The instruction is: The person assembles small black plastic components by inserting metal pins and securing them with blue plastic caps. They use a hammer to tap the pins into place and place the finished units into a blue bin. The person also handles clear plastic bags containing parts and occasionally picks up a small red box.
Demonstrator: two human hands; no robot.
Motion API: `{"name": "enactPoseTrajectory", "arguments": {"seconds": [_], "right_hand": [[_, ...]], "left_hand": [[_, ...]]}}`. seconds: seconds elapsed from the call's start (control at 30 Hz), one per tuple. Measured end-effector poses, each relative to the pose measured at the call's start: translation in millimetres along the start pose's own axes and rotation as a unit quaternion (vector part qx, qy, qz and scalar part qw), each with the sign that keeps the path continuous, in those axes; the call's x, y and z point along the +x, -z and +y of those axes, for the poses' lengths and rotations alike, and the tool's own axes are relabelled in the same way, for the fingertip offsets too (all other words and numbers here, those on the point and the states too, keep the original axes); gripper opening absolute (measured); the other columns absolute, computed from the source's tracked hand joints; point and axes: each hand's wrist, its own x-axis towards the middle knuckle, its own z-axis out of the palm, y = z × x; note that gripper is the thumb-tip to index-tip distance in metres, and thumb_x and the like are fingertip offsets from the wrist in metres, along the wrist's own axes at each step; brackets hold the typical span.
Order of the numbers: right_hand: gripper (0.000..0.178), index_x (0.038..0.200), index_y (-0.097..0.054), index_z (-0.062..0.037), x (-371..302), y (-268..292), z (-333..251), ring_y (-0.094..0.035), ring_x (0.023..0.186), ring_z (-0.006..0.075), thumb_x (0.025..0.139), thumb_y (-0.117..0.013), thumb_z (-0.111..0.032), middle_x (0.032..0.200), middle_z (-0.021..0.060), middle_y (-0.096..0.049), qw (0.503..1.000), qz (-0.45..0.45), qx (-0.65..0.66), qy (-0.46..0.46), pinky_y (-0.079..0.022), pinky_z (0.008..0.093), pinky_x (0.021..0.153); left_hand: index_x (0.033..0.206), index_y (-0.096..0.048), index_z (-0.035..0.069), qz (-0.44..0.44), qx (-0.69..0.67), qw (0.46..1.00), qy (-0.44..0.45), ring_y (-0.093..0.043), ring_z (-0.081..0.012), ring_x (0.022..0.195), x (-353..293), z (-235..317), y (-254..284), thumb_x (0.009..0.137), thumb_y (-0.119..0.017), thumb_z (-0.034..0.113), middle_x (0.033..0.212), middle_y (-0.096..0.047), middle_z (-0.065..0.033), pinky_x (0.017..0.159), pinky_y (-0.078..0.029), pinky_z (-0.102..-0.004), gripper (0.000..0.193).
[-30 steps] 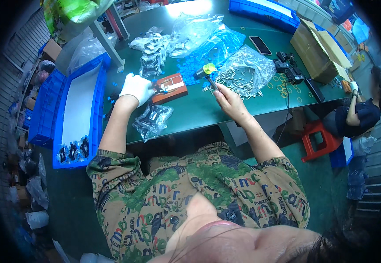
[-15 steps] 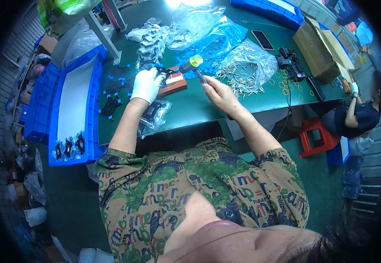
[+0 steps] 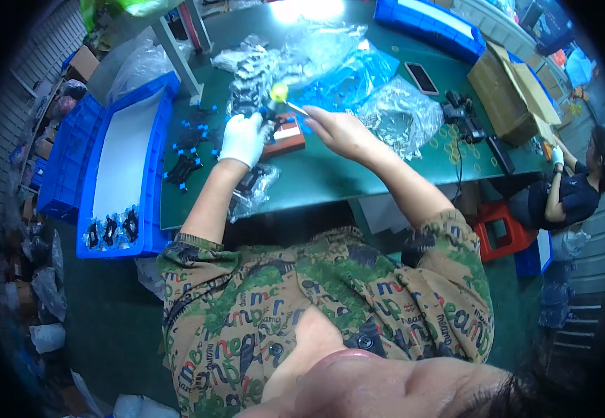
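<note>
My left hand (image 3: 242,139), in a white glove, is closed on a black plastic part (image 3: 269,125) at a reddish-brown block (image 3: 287,144) on the table. My bare right hand (image 3: 344,137) grips the thin handle of a mallet with a yellow face (image 3: 279,91). The mallet's head is above the black part, apart from the block. Below my left hand lies a clear plastic bag (image 3: 255,191) with something dark inside. Small metal pins (image 3: 398,134) lie to the right of my right hand, on a clear bag.
At left stand blue crates (image 3: 154,139), one with black parts in its near end. More black parts with blue ends (image 3: 182,169) lie beside it. Farther back are plastic bags (image 3: 323,45), a phone (image 3: 421,78) and a cardboard box (image 3: 501,94). A co-worker (image 3: 574,188) sits at right.
The mallet has swung left, its head now above the left hand's black part, and my right hand has moved with it. My left hand stays by the block. The whole view has shifted slightly.
</note>
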Motion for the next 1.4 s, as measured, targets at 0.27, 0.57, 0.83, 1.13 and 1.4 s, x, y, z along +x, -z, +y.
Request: {"name": "enactPoseTrajectory", "arguments": {"seconds": [0.27, 0.57, 0.83, 1.13, 1.4], "right_hand": [[0.035, 0.123, -0.062, -0.0068, -36, 11, 7, -0.057, 0.058, 0.0163, 0.105, -0.052, -0.036, 0.072, 0.0073, -0.061, 0.966, -0.119, 0.188, -0.132, -0.046, 0.0358, 0.055], [0.029, 0.108, -0.070, -0.0072, -66, -21, 48, -0.067, 0.088, 0.0357, 0.096, -0.067, -0.033, 0.090, 0.0151, -0.068, 0.975, -0.134, -0.176, -0.013, -0.052, 0.0459, 0.076], [0.021, 0.103, -0.074, -0.0097, 46, -2, 8, -0.065, 0.092, 0.0338, 0.096, -0.066, -0.027, 0.095, 0.0113, -0.067, 0.970, 0.001, -0.200, 0.139, -0.048, 0.0464, 0.078], [0.021, 0.098, -0.075, -0.0083, 171, -21, 144, -0.069, 0.093, 0.0410, 0.093, -0.059, -0.022, 0.099, 0.0198, -0.072, 0.973, -0.023, -0.231, -0.010, -0.054, 0.0513, 0.083], [0.024, 0.099, -0.075, -0.0062, 202, -18, 259, -0.068, 0.104, 0.0401, 0.093, -0.056, -0.019, 0.107, 0.0201, -0.072, 0.887, -0.165, -0.397, -0.169, -0.054, 0.0504, 0.090]], "left_hand": [[0.114, -0.064, 0.003, -0.049, -0.178, 0.975, 0.125, -0.068, -0.0364, 0.101, -9, -31, -18, 0.093, -0.068, 0.029, 0.100, -0.071, -0.0236, 0.088, -0.052, -0.0442, 0.034], [0.107, -0.065, 0.010, 0.126, -0.708, 0.589, 0.370, -0.063, -0.0124, 0.089, -136, -54, 35, 0.096, -0.062, 0.015, 0.095, -0.067, -0.0010, 0.084, -0.052, -0.0335, 0.013], [0.105, -0.067, 0.006, 0.213, -0.592, 0.679, 0.379, -0.064, -0.0087, 0.083, -214, -49, 63, 0.102, -0.060, 0.011, 0.090, -0.070, -0.0014, 0.079, -0.051, -0.0255, 0.009], [0.113, -0.064, 0.000, 0.200, -0.519, 0.742, 0.375, -0.064, -0.0118, 0.083, -192, -38, 65, 0.102, -0.056, 0.008, 0.089, -0.068, -0.0048, 0.083, -0.051, -0.0285, 0.016], [0.119, -0.063, -0.006, 0.133, -0.524, 0.708, 0.455, -0.067, -0.0132, 0.088, -197, -8, 90, 0.095, -0.059, -0.007, 0.095, -0.071, -0.0086, 0.087, -0.053, -0.0277, 0.024]]}}
